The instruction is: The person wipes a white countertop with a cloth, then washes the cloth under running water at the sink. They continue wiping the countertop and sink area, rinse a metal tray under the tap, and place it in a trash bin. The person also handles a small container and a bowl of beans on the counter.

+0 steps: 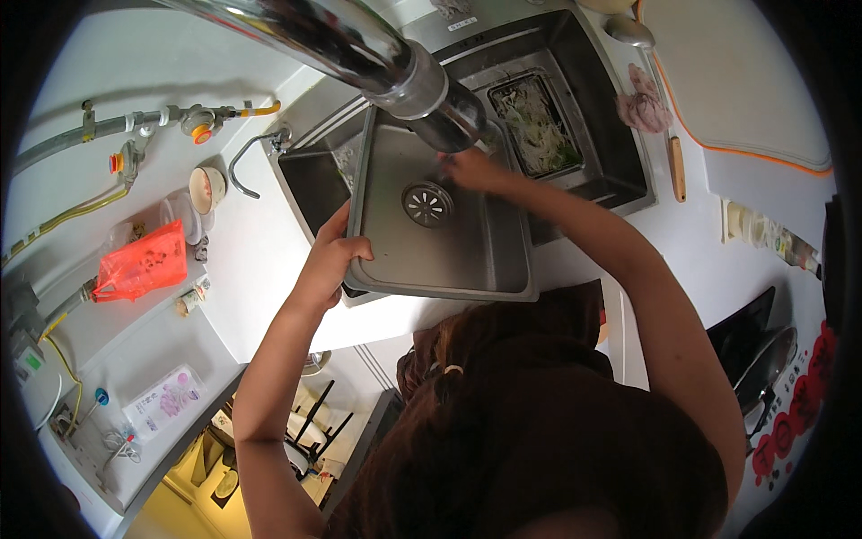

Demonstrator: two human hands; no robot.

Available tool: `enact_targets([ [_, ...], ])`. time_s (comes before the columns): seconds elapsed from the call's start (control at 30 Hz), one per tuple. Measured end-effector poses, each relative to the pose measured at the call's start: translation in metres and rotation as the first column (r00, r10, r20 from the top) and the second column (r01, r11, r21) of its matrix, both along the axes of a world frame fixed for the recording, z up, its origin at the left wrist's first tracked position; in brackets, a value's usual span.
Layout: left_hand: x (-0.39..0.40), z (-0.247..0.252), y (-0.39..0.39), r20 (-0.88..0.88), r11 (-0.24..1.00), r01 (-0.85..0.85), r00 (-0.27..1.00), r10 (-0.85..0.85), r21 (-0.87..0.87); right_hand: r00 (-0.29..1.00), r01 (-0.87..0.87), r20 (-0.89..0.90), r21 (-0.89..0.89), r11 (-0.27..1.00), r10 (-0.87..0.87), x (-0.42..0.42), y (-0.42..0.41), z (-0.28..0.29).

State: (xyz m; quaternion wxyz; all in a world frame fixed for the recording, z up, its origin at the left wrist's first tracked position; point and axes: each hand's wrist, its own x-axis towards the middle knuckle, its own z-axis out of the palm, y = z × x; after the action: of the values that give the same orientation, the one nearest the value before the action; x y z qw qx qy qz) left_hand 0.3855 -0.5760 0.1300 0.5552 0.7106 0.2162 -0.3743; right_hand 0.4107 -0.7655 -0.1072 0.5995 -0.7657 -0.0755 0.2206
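My left hand [337,259] grips the left rim of a rectangular stainless steel basin [444,259], thumb over the edge. The basin is tilted over the double-bowl sink, and a round slotted drain strainer [427,204] is set in its floor. Inside the basin's upper part, my right hand [469,170] is blurred, its fingers bent down. A chrome tube close to the camera covers part of it, so whether it holds anything is not visible. In the sink's right bowl [592,87], a rectangular basket [539,128] contains pale and green vegetable scraps.
The thick chrome tube [377,60] hangs over the work area. Left of the sink stand a small curved tap [239,162] and a bowl [207,190]. A pink cloth [644,104], a long-handled ladle [677,168] and a bottle [774,236] lie to the right.
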Motion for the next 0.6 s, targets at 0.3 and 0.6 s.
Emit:
enact_targets([
  [0.3, 0.002, -0.005, 0.005, -0.074, 0.998, -0.016, 0.997, 0.012, -0.057, 0.556, -0.511, 0.801, 0.117, 0.852, 0.223, -0.060, 0.046, 0.097],
  [0.6, -0.002, -0.008, 0.006, -0.100, 0.998, -0.022, 0.995, 0.016, -0.066, 0.977, -0.079, 0.202, 0.024, 0.997, 0.073, -0.021, 0.058, 0.038],
])
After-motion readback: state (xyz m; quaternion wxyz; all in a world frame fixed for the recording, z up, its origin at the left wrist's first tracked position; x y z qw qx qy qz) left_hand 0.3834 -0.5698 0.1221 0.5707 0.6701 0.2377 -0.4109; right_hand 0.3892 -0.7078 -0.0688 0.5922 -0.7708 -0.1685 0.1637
